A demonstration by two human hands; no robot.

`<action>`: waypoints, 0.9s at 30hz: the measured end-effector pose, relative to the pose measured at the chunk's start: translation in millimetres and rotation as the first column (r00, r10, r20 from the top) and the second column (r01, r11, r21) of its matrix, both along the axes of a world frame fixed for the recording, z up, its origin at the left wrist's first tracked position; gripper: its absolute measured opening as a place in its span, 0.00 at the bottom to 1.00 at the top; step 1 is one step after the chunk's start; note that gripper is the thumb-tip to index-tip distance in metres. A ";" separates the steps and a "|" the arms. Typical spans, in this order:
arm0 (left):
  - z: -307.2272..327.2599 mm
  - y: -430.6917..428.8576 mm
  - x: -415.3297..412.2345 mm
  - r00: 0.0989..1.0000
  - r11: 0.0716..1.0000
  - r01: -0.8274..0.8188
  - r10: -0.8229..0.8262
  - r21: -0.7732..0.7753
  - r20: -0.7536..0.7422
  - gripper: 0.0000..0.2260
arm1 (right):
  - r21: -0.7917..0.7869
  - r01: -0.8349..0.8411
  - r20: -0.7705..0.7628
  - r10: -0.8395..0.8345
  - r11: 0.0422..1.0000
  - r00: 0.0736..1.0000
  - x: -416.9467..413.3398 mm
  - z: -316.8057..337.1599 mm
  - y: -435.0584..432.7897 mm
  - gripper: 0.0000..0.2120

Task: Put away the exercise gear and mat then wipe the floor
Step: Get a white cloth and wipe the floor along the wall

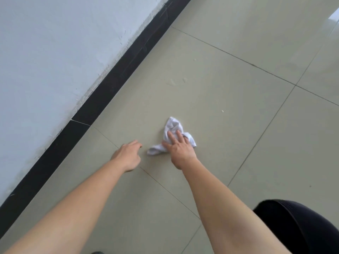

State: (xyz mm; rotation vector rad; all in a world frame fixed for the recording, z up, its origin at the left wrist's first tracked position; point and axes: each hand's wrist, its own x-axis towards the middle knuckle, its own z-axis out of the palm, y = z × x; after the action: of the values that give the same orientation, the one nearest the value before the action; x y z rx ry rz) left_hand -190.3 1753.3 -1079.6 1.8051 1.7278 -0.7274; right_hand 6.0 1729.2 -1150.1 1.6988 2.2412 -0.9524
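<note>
A crumpled white cloth [173, 126] lies on the pale tiled floor [229, 74], well out from the black skirting board [110, 85] that runs slantwise under the wall [55, 52]. It has no neat shape. Its longest stretch runs from a thin tail at the lower left, which points toward the left hand [128, 156], up to a bunched lobe that points away from the person. A shorter lobe sticks out to the right.

The right hand [180, 151] rests flat on the cloth, its fingers [171, 137] straight and slightly spread. They press the cloth down and hide its middle. The left hand sits just beside the tail without touching it. Its fingers are loosely bent with nothing seen in them, and their tips are tucked out of sight.

Faint smudges [176, 81] mark the tile beyond the cloth. A dark-clad knee [302, 226] is cut off at the lower right corner.
</note>
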 end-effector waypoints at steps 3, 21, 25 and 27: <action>25.4 23.1 23.2 1.000 0.999 0.024 -0.024 0.030 0.010 0.27 | -0.005 0.190 0.017 -0.190 0.982 0.982 31.4 4.7 16.1 0.31; -48.5 162.9 53.4 0.997 0.996 0.064 -0.067 -0.068 -0.034 0.29 | 0.069 0.015 -0.043 -0.012 0.998 0.999 58.4 -16.8 63.5 0.37; -45.9 160.1 54.6 0.994 0.988 0.085 -0.093 -0.129 -0.051 0.29 | 0.020 0.141 0.062 -0.142 0.990 0.988 107.8 -9.7 74.9 0.35; -39.5 166.4 54.1 0.994 0.982 0.080 -0.090 -0.169 -0.056 0.29 | -0.017 0.234 0.155 -0.229 0.972 0.961 132.5 -0.7 88.8 0.35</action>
State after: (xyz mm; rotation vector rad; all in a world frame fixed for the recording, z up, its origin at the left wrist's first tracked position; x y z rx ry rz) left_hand -136.2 1919.7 -1119.1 1.7660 1.5856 -0.9451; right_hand 138.4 1818.0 -1150.8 1.9781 1.9514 -0.8678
